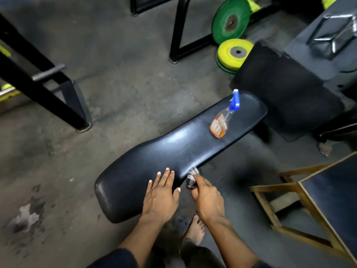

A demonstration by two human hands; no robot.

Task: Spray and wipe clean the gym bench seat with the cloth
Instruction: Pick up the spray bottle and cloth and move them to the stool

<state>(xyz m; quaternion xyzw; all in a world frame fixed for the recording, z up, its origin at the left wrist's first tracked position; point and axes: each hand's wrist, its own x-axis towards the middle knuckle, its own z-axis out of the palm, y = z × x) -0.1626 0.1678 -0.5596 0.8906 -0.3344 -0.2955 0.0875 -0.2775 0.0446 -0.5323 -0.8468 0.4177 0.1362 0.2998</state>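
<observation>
The black padded bench seat [173,147] runs diagonally from lower left to upper right. A clear spray bottle [222,122] with a blue trigger head and orange liquid lies on its side on the far part of the seat. My left hand [160,196] rests flat on the near part of the seat, fingers spread. My right hand [206,198] grips a checked cloth [191,179] and presses it against the seat's right side edge.
A wooden-framed stool with a dark top [313,200] stands at the right. Green and yellow weight plates [233,35] lie at the back. Black machine frames [44,82] stand at the left. Another black pad [286,93] sits beyond the bench. My bare foot [195,229] is below.
</observation>
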